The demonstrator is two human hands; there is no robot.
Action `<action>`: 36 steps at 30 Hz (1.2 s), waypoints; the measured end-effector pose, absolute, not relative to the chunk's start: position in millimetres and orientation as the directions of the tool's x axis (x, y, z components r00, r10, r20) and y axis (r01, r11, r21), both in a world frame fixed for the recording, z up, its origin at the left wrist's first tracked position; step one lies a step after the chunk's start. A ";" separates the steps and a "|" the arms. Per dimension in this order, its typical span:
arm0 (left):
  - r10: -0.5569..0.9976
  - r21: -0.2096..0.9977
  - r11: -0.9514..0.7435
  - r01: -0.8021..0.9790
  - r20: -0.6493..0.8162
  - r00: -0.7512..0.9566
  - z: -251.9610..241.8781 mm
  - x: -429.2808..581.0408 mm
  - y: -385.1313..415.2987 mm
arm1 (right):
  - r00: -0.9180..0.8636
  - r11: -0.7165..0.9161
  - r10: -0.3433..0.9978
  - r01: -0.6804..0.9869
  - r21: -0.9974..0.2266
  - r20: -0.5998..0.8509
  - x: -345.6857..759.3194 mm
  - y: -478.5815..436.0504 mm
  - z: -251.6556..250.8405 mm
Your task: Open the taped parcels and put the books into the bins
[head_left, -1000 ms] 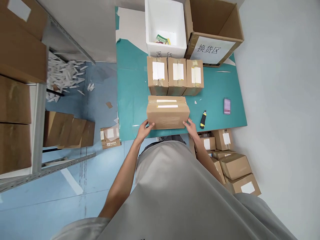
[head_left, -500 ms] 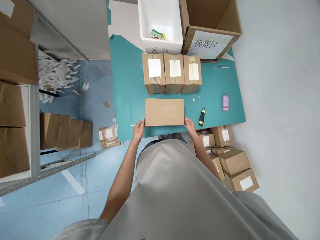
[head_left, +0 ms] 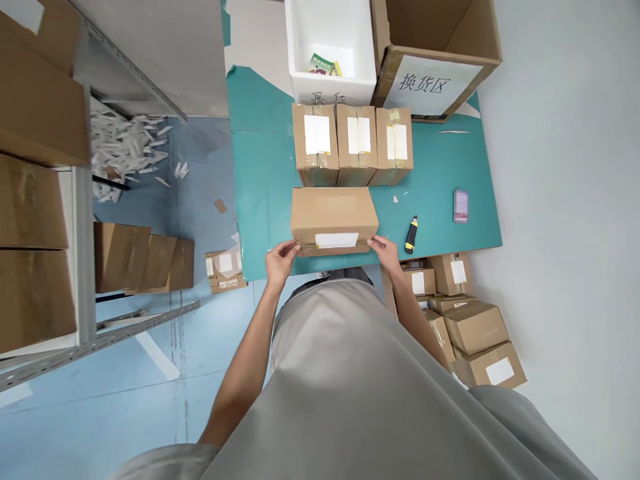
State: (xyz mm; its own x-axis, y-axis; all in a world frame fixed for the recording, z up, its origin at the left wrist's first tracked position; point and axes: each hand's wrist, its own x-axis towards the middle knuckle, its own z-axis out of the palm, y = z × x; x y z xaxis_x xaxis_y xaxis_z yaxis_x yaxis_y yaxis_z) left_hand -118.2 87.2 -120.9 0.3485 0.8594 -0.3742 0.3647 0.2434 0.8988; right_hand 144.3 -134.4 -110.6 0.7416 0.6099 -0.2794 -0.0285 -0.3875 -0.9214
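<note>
A: Quick, main item?
B: Long brown cardboard carton point(head_left: 335, 210), by the near edge of the green-topped table point(head_left: 265, 167), right in front of the person. Plain upper face; the face toward the person has a white rectangular label point(head_left: 336, 240) and tape along it. Can't tell if its underside lies flat.
A: Left hand?
B: Left hand point(head_left: 279, 263): narrow, thumb and fingers pinching the carton's left near corner.
A: Right hand?
B: Right hand point(head_left: 386, 253): same deal, fingertips close together on the right near corner.
A: Behind the carton?
B: Three smaller brown taped cartons point(head_left: 357, 163), side by side, touching, white labels up. Past them, a deep white foam-like bin point(head_left: 330, 87) with green and yellow printed packets point(head_left: 323, 65) inside, next to a big open brown cardboard box point(head_left: 430, 30) with a handwritten white sheet point(head_left: 425, 85) on its front.
A: Right side?
B: Black-and-yellow utility knife point(head_left: 411, 235), near the right hand, not touching. Farther right, a small pinkish-purple rectangular object point(head_left: 461, 205), blurred. More brown cartons point(head_left: 475, 328) piled below the table's right end.
</note>
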 end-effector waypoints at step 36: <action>0.803 0.920 0.168 0.354 -0.336 0.491 -119.6 -118.8 106.1 | 0.676 -0.414 0.685 0.052 -0.909 -0.273 140.1 -127.0 -105.3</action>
